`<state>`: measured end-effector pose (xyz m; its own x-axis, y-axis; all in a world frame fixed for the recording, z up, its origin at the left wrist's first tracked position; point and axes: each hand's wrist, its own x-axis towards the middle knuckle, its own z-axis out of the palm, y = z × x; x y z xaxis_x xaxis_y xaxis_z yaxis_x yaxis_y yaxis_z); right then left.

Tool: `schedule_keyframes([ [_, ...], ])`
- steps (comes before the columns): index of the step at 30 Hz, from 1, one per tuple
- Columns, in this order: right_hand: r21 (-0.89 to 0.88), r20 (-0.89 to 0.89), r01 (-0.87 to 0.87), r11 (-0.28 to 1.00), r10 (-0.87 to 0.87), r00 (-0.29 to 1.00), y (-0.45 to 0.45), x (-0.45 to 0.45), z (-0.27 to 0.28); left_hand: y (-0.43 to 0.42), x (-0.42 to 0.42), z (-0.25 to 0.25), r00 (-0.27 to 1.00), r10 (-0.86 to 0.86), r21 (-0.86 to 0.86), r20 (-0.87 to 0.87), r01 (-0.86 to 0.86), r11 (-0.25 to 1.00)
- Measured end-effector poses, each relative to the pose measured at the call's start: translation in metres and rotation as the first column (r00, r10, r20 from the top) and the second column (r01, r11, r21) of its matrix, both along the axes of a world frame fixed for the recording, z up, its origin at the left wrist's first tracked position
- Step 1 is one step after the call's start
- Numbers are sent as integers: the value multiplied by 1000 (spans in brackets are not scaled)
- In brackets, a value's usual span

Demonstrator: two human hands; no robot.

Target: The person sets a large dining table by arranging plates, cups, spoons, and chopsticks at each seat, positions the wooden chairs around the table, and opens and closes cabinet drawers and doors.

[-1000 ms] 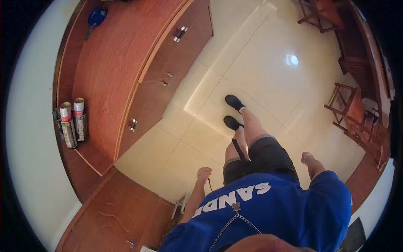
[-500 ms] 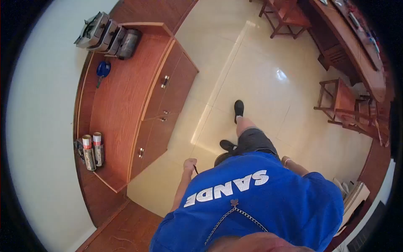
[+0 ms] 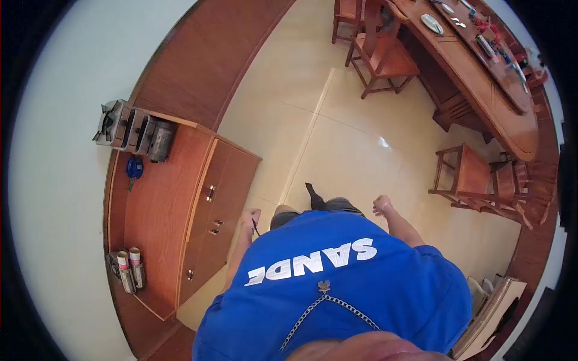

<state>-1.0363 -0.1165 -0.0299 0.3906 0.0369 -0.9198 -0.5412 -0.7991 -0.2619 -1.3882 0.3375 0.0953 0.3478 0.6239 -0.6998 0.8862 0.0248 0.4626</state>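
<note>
blue cloth, a shirt [image 3: 337,265], fills the lower view. from its chest, the left hand [image 3: 249,218] hangs toward half past ten, a thin dark cord [image 3: 256,228] at it; whether its fingers clamp the cord, i cannot tell. toward one o'clock the right hand [image 3: 381,205] has loosely curled fingers, slightly apart, over pale floor tiles [image 3: 349,135]. the wooden cabinet [image 3: 159,207] lies toward ten.

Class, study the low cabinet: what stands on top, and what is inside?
On the cabinet are two canisters, a blue object and grey equipment at one end. Closed doors hide its inside.
</note>
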Motion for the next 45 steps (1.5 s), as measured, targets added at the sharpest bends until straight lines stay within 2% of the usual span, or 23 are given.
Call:
schedule_keyframes([
  [1,31,104,-1,1000,-2,995,40,14,72,9,16,-3,993,-113,59,43,110,992],
  [5,179,210,61,982,-98,973,98,60,67,52,78,-32,961,-274,142,38,266,953],
  [10,188,119,86,978,-110,987,153,76,59,109,151,-50,951,-300,-80,-73,295,952],
  [12,26,134,-157,987,153,979,178,88,96,133,191,-38,926,-375,-71,-32,373,925],
  [15,-124,70,-585,801,595,800,149,111,-60,181,250,-19,946,-282,-236,157,313,920],
  [16,-124,78,-576,808,587,806,156,123,-60,206,273,-28,943,-292,-229,163,324,918],
  [18,-143,162,-272,951,294,942,162,136,-42,251,314,-80,900,-420,-105,114,431,896],
  [21,-11,182,155,988,-151,972,256,187,123,309,393,-90,856,-515,1,42,516,857],
  [24,19,260,155,988,-154,953,276,221,87,349,468,-44,787,-611,145,-83,616,774],
  [26,287,202,528,799,-590,782,298,237,77,366,509,-17,768,-640,179,-28,634,753],
  [27,297,198,537,789,-601,774,315,243,90,375,528,-13,756,-654,213,35,634,744],
  [29,52,319,296,954,-297,900,341,251,118,387,557,-13,764,-637,199,101,612,765],
  [30,-108,337,164,981,-119,934,341,255,96,392,567,-17,778,-605,167,168,583,795],
  [31,-111,331,163,980,-118,936,340,261,72,396,574,-15,779,-605,162,164,584,796],
  [33,-79,59,93,993,-88,994,334,274,42,396,581,-10,796,-583,130,162,568,813],
  [34,-132,61,-2,991,10,998,340,287,49,401,578,-23,801,-576,122,162,563,817],
  [36,-126,23,139,982,-137,990,349,314,29,414,561,-52,777,-625,109,81,616,780],
  [38,-101,-10,320,942,-323,946,366,350,20,418,557,-17,724,-665,43,-183,682,730],
  [40,-87,-5,284,955,-285,958,394,396,23,459,513,-116,652,-725,20,-220,746,665],
  [41,-81,-1,246,966,-247,969,409,423,28,471,504,-121,665,-708,-11,-237,727,687],
  [42,-73,89,33,997,-26,996,442,450,95,479,503,-112,701,-670,-36,-244,684,729],
  [44,79,87,238,968,-245,966,453,491,35,490,514,-96,753,-610,-70,-246,614,786],
  [45,119,120,243,963,-257,959,467,510,47,495,526,-90,774,-586,-74,-241,587,806],
])
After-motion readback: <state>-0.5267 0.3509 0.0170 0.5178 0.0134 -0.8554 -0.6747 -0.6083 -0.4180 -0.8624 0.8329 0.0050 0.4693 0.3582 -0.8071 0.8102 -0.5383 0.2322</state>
